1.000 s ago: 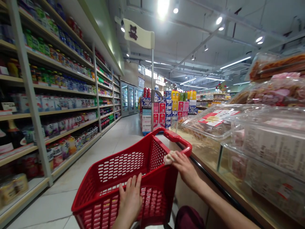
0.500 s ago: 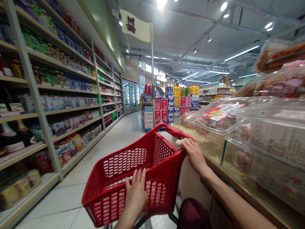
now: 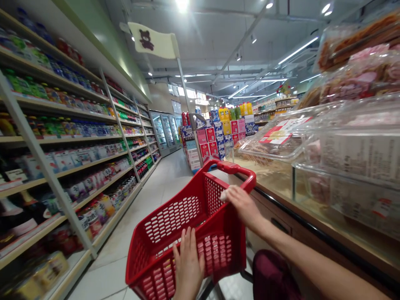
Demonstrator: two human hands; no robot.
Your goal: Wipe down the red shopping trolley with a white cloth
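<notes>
A red plastic shopping cart [image 3: 187, 233] with a perforated basket stands at an angle in front of me. Against its near side lies my left hand [image 3: 189, 262], open, with fingers stretched out and tips reaching the rim. My right hand [image 3: 242, 204] is closed over the rim on the right, below the cart's red handle [image 3: 231, 167]. Something small and white [image 3: 223, 195] shows at the fingertips of that hand; what it is I cannot make out. Part of the basket's inside is hidden by the near wall.
Long shelves [image 3: 71, 175] of bottles and cans line the left. On the right runs a counter with clear plastic food packs [image 3: 278, 137]. Ahead, stacked drink cartons [image 3: 209, 143] stand beside a pole with a bear flag [image 3: 153, 39]. Tiled floor [image 3: 162, 187] leads toward glass-door fridges [image 3: 165, 129].
My right hand has shifted from the handle's corner down to the basket rim. The view has tilted, and the cart sits farther right in it. My left hand stays on the cart's side.
</notes>
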